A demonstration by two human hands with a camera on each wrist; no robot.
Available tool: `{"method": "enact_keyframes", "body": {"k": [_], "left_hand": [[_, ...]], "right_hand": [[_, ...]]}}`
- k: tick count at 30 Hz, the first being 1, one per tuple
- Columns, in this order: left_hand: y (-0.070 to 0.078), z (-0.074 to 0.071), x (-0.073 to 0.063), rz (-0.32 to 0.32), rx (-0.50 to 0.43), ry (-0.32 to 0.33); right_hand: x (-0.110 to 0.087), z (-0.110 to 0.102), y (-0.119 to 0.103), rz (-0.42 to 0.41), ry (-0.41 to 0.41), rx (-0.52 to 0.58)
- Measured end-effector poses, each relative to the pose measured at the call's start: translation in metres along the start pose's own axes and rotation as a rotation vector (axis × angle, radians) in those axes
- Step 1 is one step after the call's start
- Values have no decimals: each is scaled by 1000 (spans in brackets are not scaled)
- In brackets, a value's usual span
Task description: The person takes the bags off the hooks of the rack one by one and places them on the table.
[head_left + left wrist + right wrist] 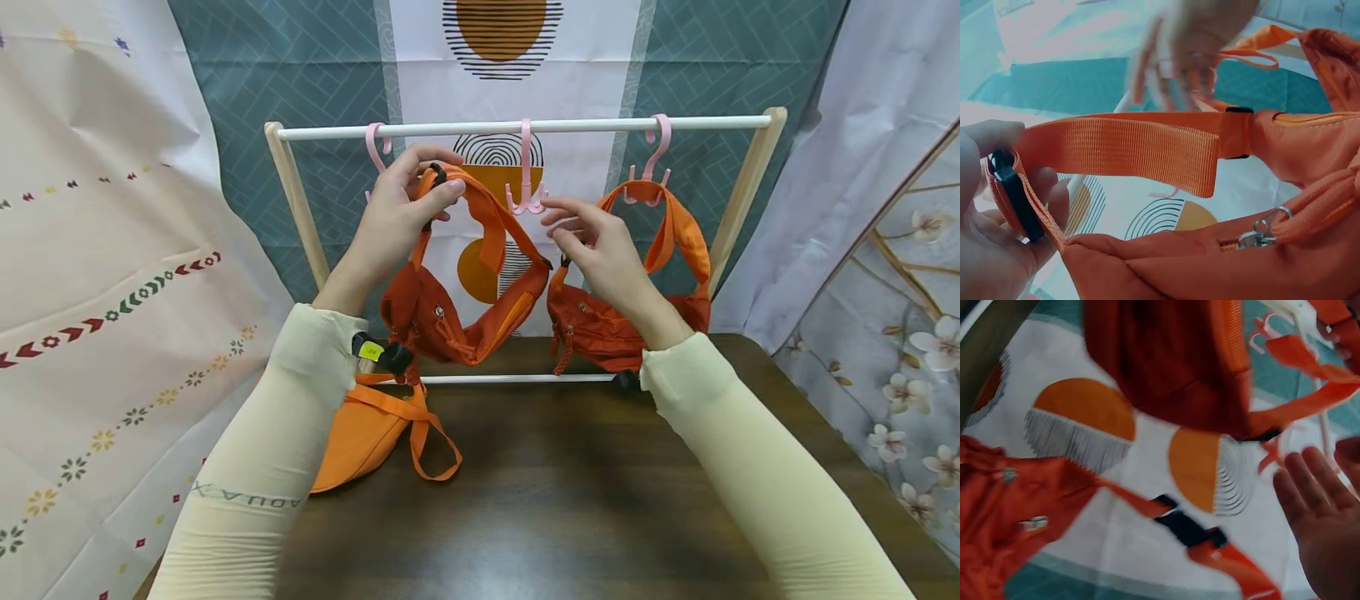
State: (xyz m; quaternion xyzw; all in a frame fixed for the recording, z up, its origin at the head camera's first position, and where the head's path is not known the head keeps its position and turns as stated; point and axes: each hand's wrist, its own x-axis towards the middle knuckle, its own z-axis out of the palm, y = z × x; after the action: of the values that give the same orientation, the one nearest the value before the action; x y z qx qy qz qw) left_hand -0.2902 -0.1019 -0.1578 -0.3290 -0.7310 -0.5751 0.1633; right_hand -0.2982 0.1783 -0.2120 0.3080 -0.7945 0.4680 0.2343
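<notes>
Facing a rack (585,126) standing at the far side of the table (510,500), before a backdrop (315,67). Holding the first bag (495,333) in the left hand (397,204) before the rack, mostly between left hook (373,148) and middle hook (527,171). Holding out the right hand (600,242) just right of the middle hook, before the second bag (600,332) hanging on the right hook (660,150). Having the third bag (367,442) lying on the table at left, partly behind the left sleeve (255,458).

Bright in head view, glaring off desk (510,550). Bluish in left-wrist view, motion-blurred at right hand (1200,47). Dim, smeared in right-wrist view.
</notes>
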Motion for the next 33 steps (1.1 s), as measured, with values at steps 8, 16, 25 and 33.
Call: {"method": "enact_keyframes", "body": {"k": [8,16,25,33], "left_hand": [[-7,-7,-6,-7,-25,-63],[-24,-13,-17,-36,21,-102],[-62,-33,-50,-137,68,-171],[-93,-29,-79,-210,-1,-275]], "right_hand": [[-20,5,37,277,-406,188],[-28,1,48,361,-404,153],[-13,-28,20,273,-309,15],[14,-46,-18,172,-276,-143]]}}
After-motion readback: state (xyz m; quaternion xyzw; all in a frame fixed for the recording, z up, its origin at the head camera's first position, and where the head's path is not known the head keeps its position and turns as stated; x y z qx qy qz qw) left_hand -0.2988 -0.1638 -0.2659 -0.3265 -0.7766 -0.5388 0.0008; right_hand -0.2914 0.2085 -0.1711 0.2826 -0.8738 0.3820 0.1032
